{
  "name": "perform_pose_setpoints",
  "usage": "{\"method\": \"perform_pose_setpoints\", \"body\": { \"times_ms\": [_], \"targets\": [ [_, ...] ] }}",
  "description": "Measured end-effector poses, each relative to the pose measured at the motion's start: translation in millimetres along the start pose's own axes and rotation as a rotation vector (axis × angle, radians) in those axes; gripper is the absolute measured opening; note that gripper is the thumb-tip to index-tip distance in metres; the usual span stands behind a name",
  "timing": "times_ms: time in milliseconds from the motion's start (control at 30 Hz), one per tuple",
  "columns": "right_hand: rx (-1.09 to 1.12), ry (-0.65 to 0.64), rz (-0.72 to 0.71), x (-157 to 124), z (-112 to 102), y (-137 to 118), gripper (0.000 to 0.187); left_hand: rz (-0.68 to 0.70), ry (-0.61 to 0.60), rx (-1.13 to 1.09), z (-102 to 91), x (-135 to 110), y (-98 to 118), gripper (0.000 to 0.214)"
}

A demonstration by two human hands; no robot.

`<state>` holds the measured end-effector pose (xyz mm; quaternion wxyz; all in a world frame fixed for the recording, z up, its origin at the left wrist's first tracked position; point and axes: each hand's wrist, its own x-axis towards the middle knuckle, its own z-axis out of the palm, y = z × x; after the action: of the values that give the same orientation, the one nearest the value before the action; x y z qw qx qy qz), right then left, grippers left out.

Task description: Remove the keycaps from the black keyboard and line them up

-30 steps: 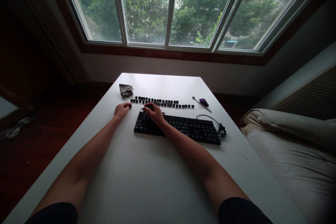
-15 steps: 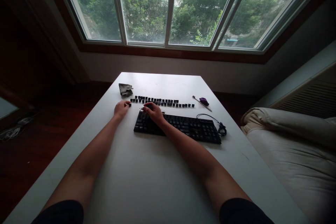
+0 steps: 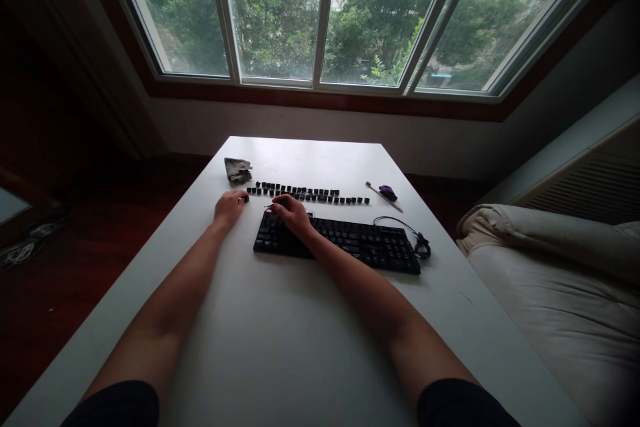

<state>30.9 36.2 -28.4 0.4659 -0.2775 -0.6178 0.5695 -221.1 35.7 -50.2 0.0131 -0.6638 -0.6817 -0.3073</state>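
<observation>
A black keyboard (image 3: 350,237) lies on the white table in front of me. Two rows of loose black keycaps (image 3: 353,200) are lined up beyond it. My left hand (image 3: 230,207) rests left of the rows, its fingertips closed on a small black keycap (image 3: 246,199) at the near left end. Over the keyboard's upper left part is my right hand (image 3: 294,213), fingers curled round a small dark tool with thin wire ends, which looks like a keycap puller (image 3: 283,200). The palm and fingers hide part of that tool, and the forearm covers some keys.
A crumpled grey cloth (image 3: 238,170) lies at the far left of the table (image 3: 260,347). To the right are a thin brush (image 3: 383,195) and a purple item (image 3: 388,193). The keyboard's bundled cable (image 3: 423,247) sits at its right end. A pale sofa (image 3: 550,280) stands alongside.
My left hand has shifted very slightly at the keycap, its fingers now covering more of it. The right hand keeps its place over the keyboard. The view has tilted a little.
</observation>
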Motion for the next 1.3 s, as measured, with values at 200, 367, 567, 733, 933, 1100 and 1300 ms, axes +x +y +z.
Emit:
{"method": "perform_pose_setpoints", "body": {
  "times_ms": [200,367,567,733,933,1100,1300],
  "targets": [
    [-0.024,0.004,-0.005,1.2,-0.4,1.6,0.029,-0.018,-0.006,0.001,-1.4,0.1,1.9,0.030],
    [-0.025,0.003,-0.009,1.2,-0.8,1.4,0.028,-0.027,0.007,0.017,-1.3,-0.3,1.5,0.029],
    [-0.009,-0.002,-0.002,1.1,-0.4,1.8,0.028,-0.026,0.021,-0.041,-0.6,-0.2,0.3,0.029],
    [-0.012,0.003,0.011,1.6,0.1,2.4,0.028,-0.047,0.010,-0.023,-2.3,-0.7,2.4,0.030],
    [-0.028,0.005,-0.010,0.3,0.0,1.6,0.027,-0.036,0.004,0.010,-1.7,-0.9,1.9,0.027],
    [-0.040,0.015,-0.007,0.4,0.4,1.7,0.026,-0.025,-0.003,0.068,0.4,1.8,-1.7,0.027],
    [-0.017,0.020,0.008,0.2,1.0,-1.0,0.025,-0.003,-0.011,0.083,1.6,3.6,-5.8,0.028]
  ]
}}
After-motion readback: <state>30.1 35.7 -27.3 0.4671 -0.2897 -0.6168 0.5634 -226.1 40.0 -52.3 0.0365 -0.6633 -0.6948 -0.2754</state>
